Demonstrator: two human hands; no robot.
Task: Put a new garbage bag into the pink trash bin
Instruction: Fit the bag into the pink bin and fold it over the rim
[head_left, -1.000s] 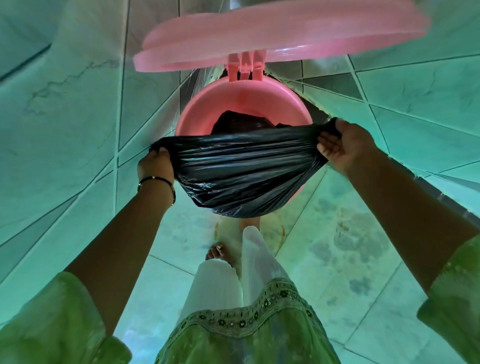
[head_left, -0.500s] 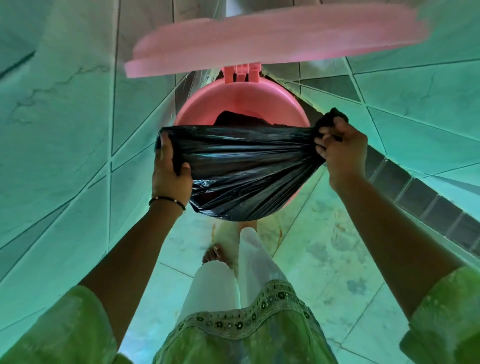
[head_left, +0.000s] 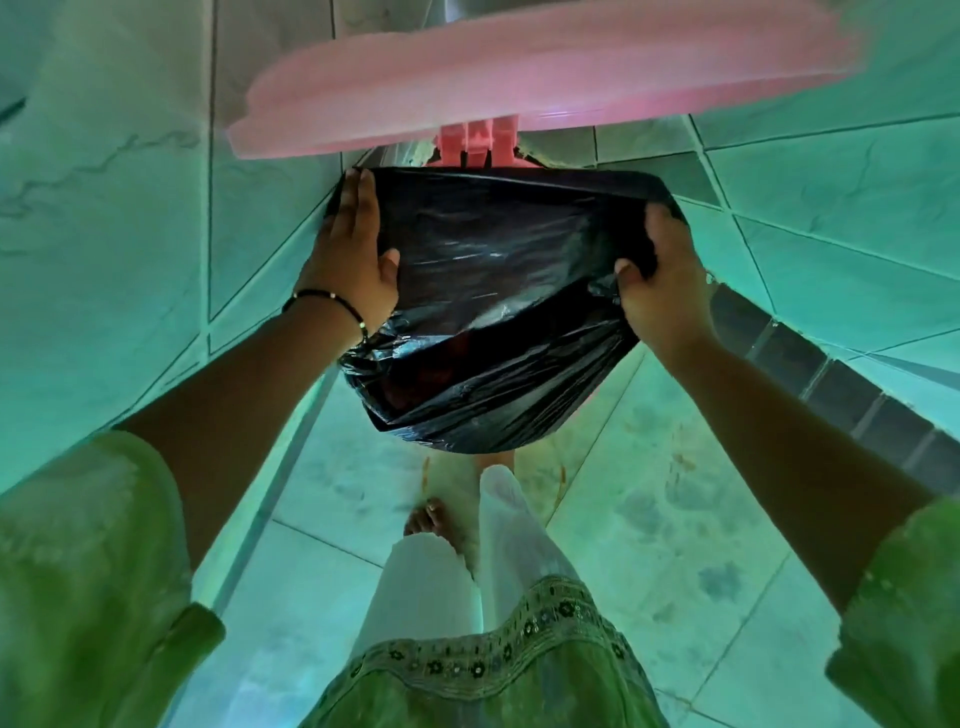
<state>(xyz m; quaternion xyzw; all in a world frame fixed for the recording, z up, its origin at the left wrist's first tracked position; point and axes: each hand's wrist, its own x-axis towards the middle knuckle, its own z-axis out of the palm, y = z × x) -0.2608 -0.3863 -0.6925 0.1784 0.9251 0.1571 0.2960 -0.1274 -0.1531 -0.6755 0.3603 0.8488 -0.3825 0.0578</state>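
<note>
The black garbage bag (head_left: 493, 291) is stretched across the whole mouth of the pink trash bin, hiding its rim; only the bin's hinge (head_left: 478, 143) shows above the bag. The open pink lid (head_left: 545, 88) stands raised behind it. My left hand (head_left: 353, 265) lies with straight fingers along the bag's left side and presses the plastic against the bin. My right hand (head_left: 660, 291) grips the bag's right edge, fingers over the top and thumb dug into the plastic. The bag's loose bottom hangs crumpled over the bin's near side.
The bin stands in a corner between tiled walls on the left and right. A dark tile strip (head_left: 831, 374) runs along the foot of the right wall. My bare foot (head_left: 441, 525) and white trouser legs stand on the stained tiled floor just in front of the bin.
The bag's mouth has gone from the bin's near rim back to the hinge and now covers the pink opening. Both hands moved forward; the left hand's fingers have straightened.
</note>
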